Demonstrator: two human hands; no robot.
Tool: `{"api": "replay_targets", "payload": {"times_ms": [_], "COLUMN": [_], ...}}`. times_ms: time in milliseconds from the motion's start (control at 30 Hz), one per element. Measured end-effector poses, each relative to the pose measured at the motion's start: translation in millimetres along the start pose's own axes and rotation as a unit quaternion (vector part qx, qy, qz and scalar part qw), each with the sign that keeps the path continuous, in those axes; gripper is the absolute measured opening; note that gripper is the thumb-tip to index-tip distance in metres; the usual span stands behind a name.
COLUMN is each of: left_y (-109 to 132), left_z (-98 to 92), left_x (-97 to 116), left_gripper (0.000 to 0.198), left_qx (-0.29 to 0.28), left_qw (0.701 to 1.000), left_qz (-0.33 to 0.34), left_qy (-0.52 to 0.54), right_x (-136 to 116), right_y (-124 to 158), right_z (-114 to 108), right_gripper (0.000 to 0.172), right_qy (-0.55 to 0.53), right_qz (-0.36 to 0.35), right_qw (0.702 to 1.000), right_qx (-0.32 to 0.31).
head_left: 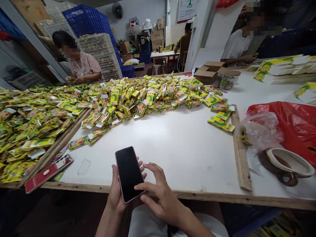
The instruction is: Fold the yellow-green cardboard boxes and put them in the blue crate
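Observation:
My left hand point(115, 192) grips a smartphone point(128, 172) with a dark screen, held upright over the table's near edge. My right hand point(159, 196) rests beside it with a fingertip touching the lower part of the screen and the other fingers loosely curled. A large heap of small yellow-green packets point(118, 98) spreads over the white table point(177, 148) beyond the phone. A few flat packets point(221, 123) lie apart at the right.
A red pack point(40, 177) lies at the table's left corner. A wooden strip point(240, 154), rolls of tape point(286, 164) and a red bag point(293, 125) are at the right. Seated people work at the far left and far right. A cardboard box point(208, 72) and crates stand behind.

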State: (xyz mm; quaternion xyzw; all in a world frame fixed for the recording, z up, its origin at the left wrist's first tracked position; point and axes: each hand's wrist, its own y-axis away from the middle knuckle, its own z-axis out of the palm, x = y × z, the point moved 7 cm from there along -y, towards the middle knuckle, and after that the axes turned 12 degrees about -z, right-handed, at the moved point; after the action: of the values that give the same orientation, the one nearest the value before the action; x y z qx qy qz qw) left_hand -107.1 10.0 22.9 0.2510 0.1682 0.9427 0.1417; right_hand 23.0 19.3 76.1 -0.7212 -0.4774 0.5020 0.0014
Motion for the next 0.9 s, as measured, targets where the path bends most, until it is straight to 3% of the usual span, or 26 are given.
{"api": "replay_targets", "payload": {"times_ms": [133, 267, 467, 900], "left_y": [2, 5, 6, 7], "left_z": [14.0, 23.1, 31.5, 27.5], "left_x": [-9, -18, -22, -22], "left_gripper": [0.065, 0.072, 0.064, 0.064], "left_qx": [-0.069, -0.089, -0.078, -0.071], "left_qw": [0.995, 0.989, 0.991, 0.992], "left_qz": [-0.069, -0.111, -0.103, -0.097], "left_qy": [0.012, 0.028, 0.039, 0.034], "right_x": [5, 8, 11, 11], "right_y": [1, -2, -9, -20], "right_z": [2, -6, -26, -40], "right_gripper": [0.042, 0.043, 0.047, 0.043], "right_qy": [0.028, 0.062, 0.086, 0.087], "right_qz": [0.002, 0.008, 0.01, 0.014], "right_qw": [1.0, 0.998, 0.994, 0.992], "right_qx": [-0.014, 0.001, 0.065, 0.089]}}
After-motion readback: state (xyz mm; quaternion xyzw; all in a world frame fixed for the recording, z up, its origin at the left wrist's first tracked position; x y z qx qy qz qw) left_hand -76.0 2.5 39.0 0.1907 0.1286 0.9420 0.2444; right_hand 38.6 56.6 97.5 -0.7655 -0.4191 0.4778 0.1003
